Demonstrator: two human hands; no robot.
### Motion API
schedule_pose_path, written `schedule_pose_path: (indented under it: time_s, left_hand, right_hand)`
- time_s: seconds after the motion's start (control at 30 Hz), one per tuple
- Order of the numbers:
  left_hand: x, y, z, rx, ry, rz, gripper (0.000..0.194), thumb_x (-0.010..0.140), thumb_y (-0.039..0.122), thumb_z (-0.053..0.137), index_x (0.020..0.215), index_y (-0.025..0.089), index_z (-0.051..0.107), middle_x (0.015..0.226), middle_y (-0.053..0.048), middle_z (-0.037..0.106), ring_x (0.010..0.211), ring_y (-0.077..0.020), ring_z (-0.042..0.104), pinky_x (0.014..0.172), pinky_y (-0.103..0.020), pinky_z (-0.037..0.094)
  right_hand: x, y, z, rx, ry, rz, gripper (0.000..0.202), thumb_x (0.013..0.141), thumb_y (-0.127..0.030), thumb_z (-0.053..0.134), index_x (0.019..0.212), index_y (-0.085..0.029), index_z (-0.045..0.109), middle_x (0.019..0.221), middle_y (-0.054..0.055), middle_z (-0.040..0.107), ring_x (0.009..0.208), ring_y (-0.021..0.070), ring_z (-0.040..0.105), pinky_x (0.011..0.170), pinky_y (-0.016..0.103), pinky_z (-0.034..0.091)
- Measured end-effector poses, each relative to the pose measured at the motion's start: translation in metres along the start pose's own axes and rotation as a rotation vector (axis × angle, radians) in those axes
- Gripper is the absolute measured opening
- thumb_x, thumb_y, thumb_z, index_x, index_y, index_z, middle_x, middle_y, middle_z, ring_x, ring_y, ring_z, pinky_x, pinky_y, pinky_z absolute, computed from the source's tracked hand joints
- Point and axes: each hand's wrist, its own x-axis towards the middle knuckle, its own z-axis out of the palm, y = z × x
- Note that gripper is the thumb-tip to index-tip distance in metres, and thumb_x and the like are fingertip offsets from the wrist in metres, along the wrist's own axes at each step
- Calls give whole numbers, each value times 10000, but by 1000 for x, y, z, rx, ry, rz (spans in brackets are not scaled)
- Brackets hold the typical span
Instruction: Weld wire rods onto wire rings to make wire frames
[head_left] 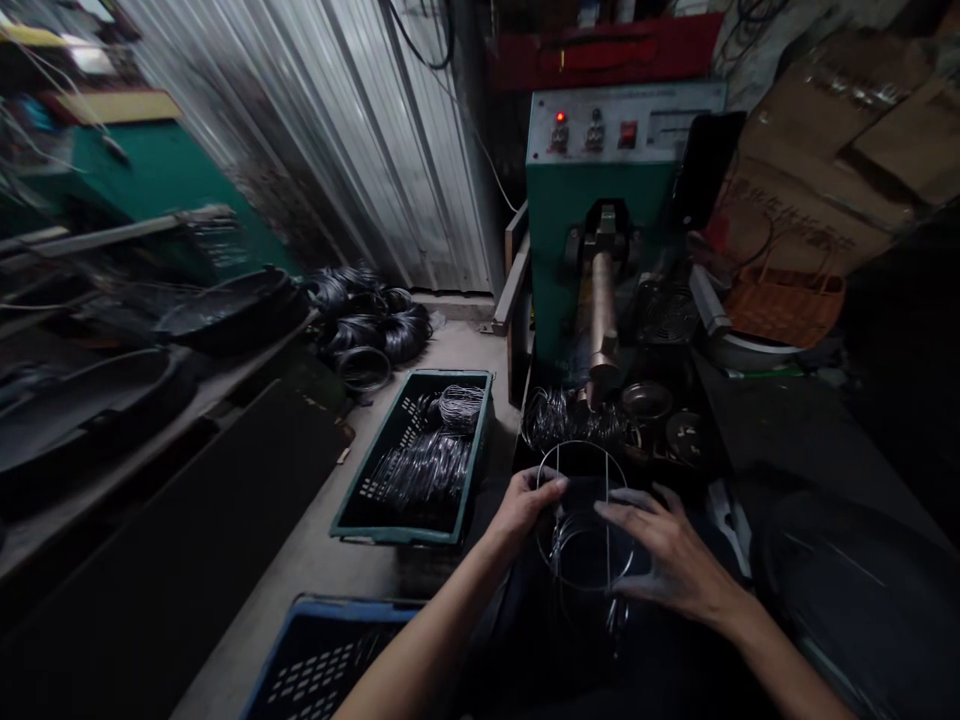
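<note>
My left hand (531, 500) pinches the left side of a round wire frame (582, 442), thumb and forefinger closed on its rim. The frame is a thin metal ring with two straight wires running across it. At the ring's right side is my right hand (671, 550), thumb and fingers spread apart; its fingertips are close to one straight wire (607, 465), and I cannot tell whether they touch it. More loose wire rings (577, 535) show below and through the frame, over my dark lap.
Ahead stands a green machine (555, 270) with a copper-coloured arm (602, 310) and a lit red lamp. Bent wires (551, 420) lie beneath it. On the left are a green crate (411, 535) of wire pieces, a blue crate (300, 610) and black wire coils (405, 330). Cardboard (795, 190) leans right.
</note>
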Motion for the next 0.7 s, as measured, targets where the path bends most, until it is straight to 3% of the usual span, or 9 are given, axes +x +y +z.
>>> schedule_pose_path:
  time_s: [0.7]
  left_hand:
    - [22,10,-6,-138,-86,20,311,703,386,742,768,143,558,471,40,537,281,-25,324,296,-154,178]
  right_hand:
    - [32,19,-14,81,-57,-27,810,671,-382,794,1383,-326,414,1353,35,533,1306,288,381,1088,555,214]
